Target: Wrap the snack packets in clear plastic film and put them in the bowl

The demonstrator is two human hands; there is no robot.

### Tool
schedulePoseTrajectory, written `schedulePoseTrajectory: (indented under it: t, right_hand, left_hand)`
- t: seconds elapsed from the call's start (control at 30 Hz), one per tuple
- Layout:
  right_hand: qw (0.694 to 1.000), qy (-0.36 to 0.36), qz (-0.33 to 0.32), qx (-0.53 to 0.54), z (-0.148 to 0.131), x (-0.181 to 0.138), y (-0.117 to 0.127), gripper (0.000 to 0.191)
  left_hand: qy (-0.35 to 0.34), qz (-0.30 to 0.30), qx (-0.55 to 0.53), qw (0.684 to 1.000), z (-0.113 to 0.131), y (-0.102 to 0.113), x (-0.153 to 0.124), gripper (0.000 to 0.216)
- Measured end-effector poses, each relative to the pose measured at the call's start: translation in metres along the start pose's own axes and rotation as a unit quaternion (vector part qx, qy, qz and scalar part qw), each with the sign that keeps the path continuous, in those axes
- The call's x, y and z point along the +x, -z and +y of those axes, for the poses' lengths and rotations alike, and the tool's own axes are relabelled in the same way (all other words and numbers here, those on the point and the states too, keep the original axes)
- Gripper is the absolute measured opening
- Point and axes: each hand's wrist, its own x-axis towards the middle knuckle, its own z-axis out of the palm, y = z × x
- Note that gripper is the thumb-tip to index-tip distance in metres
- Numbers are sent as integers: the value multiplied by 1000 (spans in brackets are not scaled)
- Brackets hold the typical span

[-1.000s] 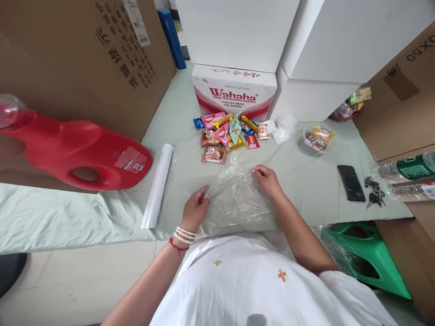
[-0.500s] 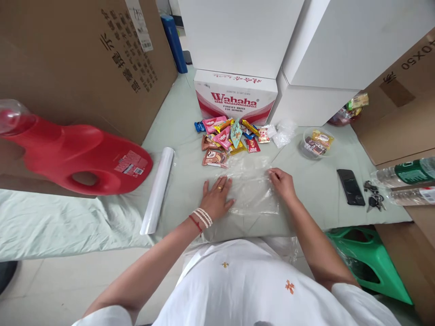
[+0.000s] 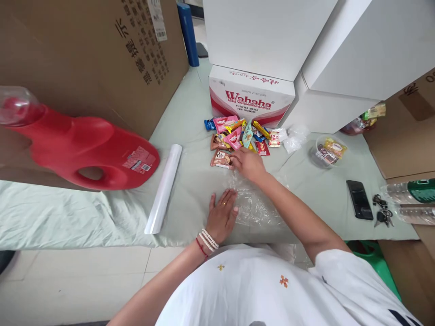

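My left hand [image 3: 221,217] lies flat with its fingers spread, pressing the left edge of a clear plastic bag [image 3: 258,206] onto the cloth. The bag is crumpled and partly hidden under my right forearm. Beyond it, my right hand [image 3: 249,164] has its fingers curled onto the right edge of a brown biscuit packet [image 3: 221,159]. Just behind that packet is a pile of small wrapped snacks, with a pink packet [image 3: 233,138], a light green packet [image 3: 248,134] and a red packet [image 3: 262,148] among them.
A clear roll of film [image 3: 165,190] and a big red jug [image 3: 95,151] are on the left. Behind the snacks stands a Wahaha carton [image 3: 251,97]. On the right are crumpled plastic [image 3: 295,138], a round tub [image 3: 326,153], a phone [image 3: 359,199], keys [image 3: 384,213] and bottles [image 3: 409,192].
My right hand has let go of the bag's right edge and moved up and left to the brown biscuit packet. The bag has crumpled. My left hand stays on its left edge.
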Motion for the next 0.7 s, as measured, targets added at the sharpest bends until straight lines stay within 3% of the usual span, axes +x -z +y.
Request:
schedulePoseTrajectory:
  t: [0.07, 0.17, 0.3, 0.4, 0.47, 0.57, 0.7]
  right_hand:
    - [997, -27, -59, -41, -27, 31, -12, 40]
    - [991, -39, -112, -59, -40, 49, -22, 45]
    - [999, -12, -30, -21, -27, 25, -1, 46]
    - [997, 19, 63, 45, -8, -15, 33, 46]
    - [992, 48, 81, 82, 5, -45, 51, 45]
    - [993, 74, 0, 90, 17, -84, 55, 37]
    - [990, 40, -132, 32, 22, -112, 20, 32]
  left_hand:
    - [24, 7, -13, 1000, -1, 0, -1, 50]
    - [37, -4, -1, 999, 1, 5, -2, 48]
    - [31, -36, 14, 999, 4, 11, -3, 65]
    - [31, -48, 23, 998, 5, 14, -3, 76]
    - [29, -55, 29, 998, 4, 14, -3, 80]
    - [28, -60, 38, 997, 4, 13, -2, 83]
    - [30, -51, 5, 998, -2, 15, -2, 78]
